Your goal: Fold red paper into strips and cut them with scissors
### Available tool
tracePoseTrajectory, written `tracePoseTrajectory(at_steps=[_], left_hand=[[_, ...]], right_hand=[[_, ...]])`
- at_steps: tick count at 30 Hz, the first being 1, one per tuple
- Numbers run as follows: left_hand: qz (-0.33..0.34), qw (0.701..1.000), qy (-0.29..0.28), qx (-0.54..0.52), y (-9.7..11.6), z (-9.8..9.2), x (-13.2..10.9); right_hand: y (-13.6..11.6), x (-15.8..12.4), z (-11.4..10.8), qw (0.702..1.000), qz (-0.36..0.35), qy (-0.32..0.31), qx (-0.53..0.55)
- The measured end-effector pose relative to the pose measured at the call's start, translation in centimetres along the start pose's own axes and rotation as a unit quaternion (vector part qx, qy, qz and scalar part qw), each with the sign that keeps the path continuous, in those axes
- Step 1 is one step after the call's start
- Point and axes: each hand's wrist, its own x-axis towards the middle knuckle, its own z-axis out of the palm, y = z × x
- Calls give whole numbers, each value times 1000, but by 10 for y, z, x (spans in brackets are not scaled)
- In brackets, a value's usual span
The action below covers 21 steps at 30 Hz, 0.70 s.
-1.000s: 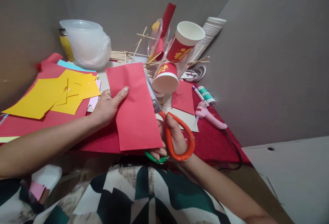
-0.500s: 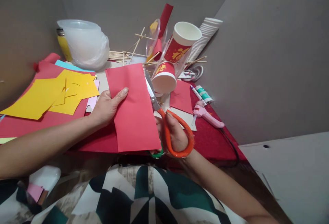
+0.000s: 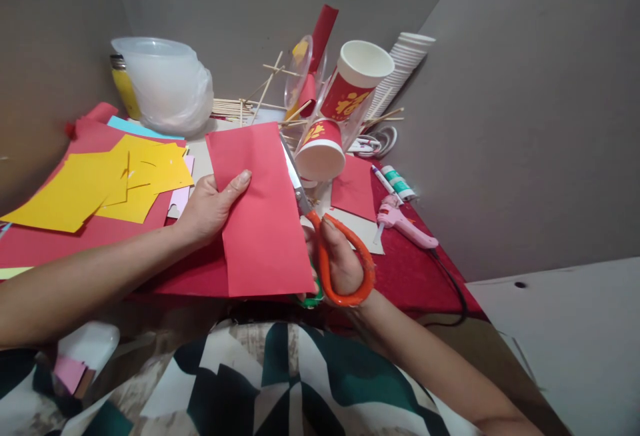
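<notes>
A red paper sheet (image 3: 265, 223) is upright in front of me, pinched by my left hand (image 3: 213, 206), whose thumb lies across its face. My right hand (image 3: 343, 263) is closed on a pair of scissors (image 3: 325, 249) with an orange handle and a green one. The blades lie along the sheet's right edge, partly behind it. Some fingers of my right hand are hidden behind the paper and the handle.
Yellow paper pieces (image 3: 95, 183) lie on red sheets at left. Behind are a plastic tub (image 3: 160, 83), wooden sticks (image 3: 233, 109), red and white cups (image 3: 345, 93) and stacked cups (image 3: 400, 73). A pink glue gun (image 3: 407, 226) lies at right.
The orange handle in my right hand has shifted slightly left, and the green handle shows a little more below the paper. My left hand still holds the sheet in nearly the same place.
</notes>
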Motion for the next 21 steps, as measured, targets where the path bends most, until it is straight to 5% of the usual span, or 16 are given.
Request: tracePoseTrajectory(at_steps=[21], left_hand=[[3,1000,-13,26,7,5,-4]], right_hand=[[-10,-2,7,997,21,-55,58]])
